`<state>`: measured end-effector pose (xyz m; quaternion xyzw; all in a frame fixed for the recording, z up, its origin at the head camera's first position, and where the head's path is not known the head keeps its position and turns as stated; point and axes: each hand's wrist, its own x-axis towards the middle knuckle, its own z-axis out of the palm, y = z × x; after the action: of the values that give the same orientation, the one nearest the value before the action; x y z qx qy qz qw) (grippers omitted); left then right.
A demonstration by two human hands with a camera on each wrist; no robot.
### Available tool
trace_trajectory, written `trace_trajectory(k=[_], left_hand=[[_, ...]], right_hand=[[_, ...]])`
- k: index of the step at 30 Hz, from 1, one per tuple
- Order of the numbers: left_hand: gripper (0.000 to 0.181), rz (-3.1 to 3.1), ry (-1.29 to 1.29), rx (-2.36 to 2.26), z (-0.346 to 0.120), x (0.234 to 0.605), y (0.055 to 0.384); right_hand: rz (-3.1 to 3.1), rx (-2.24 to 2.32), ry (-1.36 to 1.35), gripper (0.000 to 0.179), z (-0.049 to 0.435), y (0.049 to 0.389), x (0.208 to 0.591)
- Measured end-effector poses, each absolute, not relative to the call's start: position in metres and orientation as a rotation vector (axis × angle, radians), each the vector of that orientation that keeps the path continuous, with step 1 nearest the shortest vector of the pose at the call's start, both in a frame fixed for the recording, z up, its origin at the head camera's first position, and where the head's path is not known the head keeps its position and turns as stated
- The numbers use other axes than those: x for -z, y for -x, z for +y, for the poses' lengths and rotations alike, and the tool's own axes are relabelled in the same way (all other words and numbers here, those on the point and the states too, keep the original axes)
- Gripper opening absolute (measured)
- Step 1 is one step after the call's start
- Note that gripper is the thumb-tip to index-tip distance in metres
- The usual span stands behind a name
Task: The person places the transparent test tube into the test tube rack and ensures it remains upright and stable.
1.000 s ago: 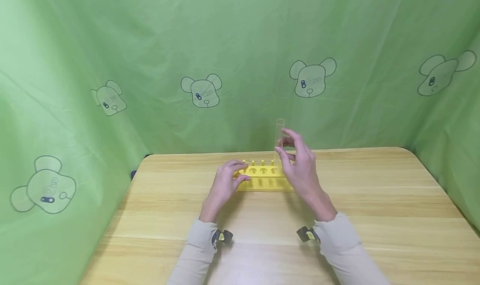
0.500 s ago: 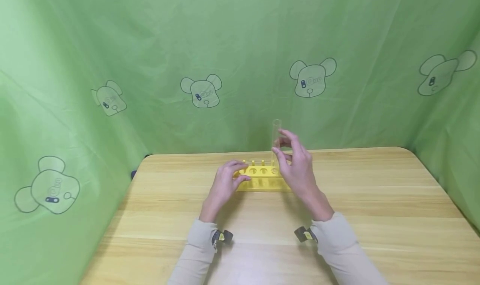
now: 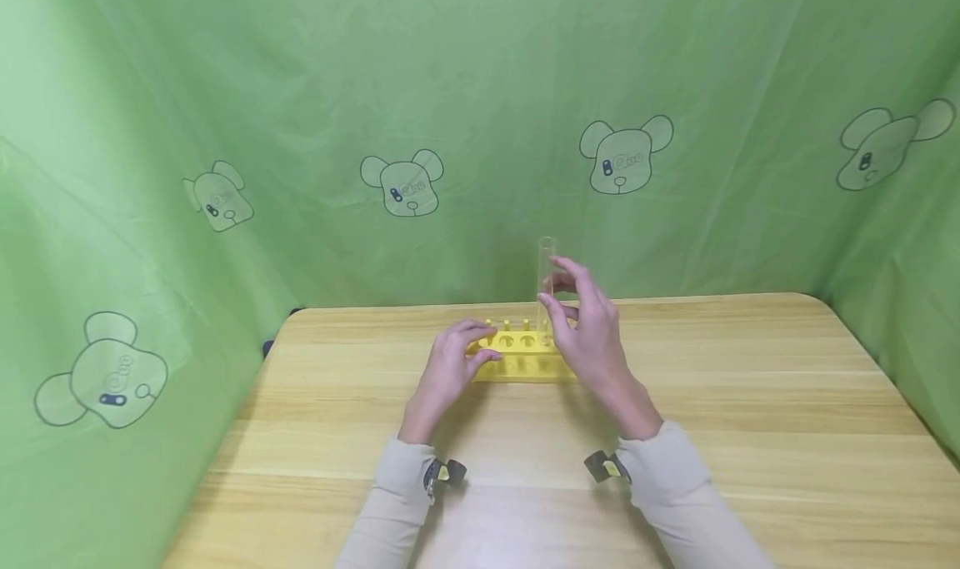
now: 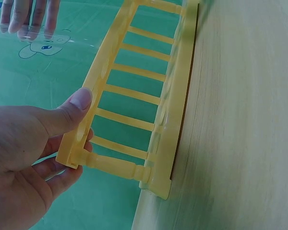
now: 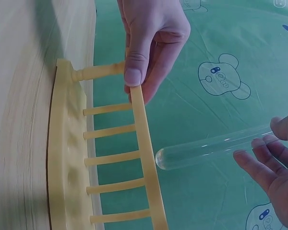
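A yellow test tube rack (image 3: 517,367) with a row of round holes and a row of pegs stands on the table. My left hand (image 3: 450,361) grips the left end of its top bar, thumb in front and fingers behind, as the left wrist view shows. Between thumb and fingers, my right hand (image 3: 596,336) pinches a clear glass test tube (image 3: 547,269), held upright over the rack. In the right wrist view the tube's rounded bottom (image 5: 165,159) is level with the top bar's upper side; whether it touches the bar I cannot tell.
The rack stands toward the back of a light wood table (image 3: 495,502). Green curtains (image 3: 480,69) printed with bear faces hang close behind the table and along both sides.
My right hand has moved a little to the left with the test tube, along the rack. The left hand has kept its hold on the rack's end.
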<state>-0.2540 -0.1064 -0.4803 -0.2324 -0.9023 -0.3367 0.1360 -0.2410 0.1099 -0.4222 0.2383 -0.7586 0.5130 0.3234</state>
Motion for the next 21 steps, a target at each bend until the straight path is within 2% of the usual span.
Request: trace_trajectory(k=[21], left_hand=[[0.041,-2.624,0.684,0.971,-0.108,0.481,0.259]], right_hand=[[-1.978,-1.332,-0.654,0.054,0.099,0.247,0.423]])
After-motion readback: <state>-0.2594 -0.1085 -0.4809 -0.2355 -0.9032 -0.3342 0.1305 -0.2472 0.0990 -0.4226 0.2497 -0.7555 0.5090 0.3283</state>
